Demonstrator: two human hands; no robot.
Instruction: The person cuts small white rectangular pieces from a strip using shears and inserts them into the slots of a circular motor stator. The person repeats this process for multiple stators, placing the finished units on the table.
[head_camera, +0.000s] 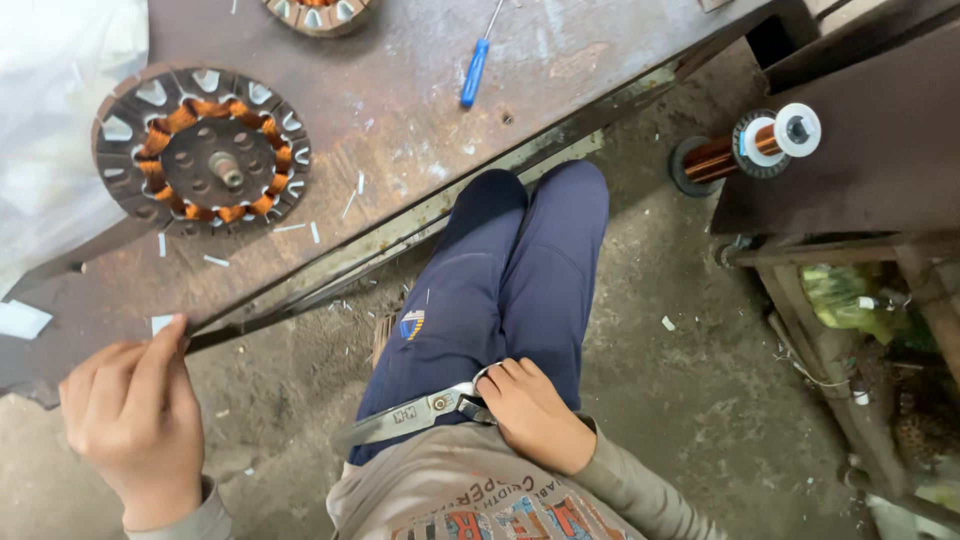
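Scissors (405, 420) lie flat across the person's lap, on the blue trousers (510, 270), so they stay close. The right hand (530, 415) is curled shut around their handles. The left hand (130, 420) pinches a small white paper strip (163, 323) at the edge of the rusty table (420, 100) (fingers pressed together). No box or bowl shows; a round motor part with copper wire (203, 150) sits on the table.

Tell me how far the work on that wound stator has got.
Done: the stator on the bench carries copper coils round its inner ring. In hand: the right hand holds scissors on the lap; the left hand pinches a small white slip at the bench edge. Left: the outer slots show white liners but no copper.
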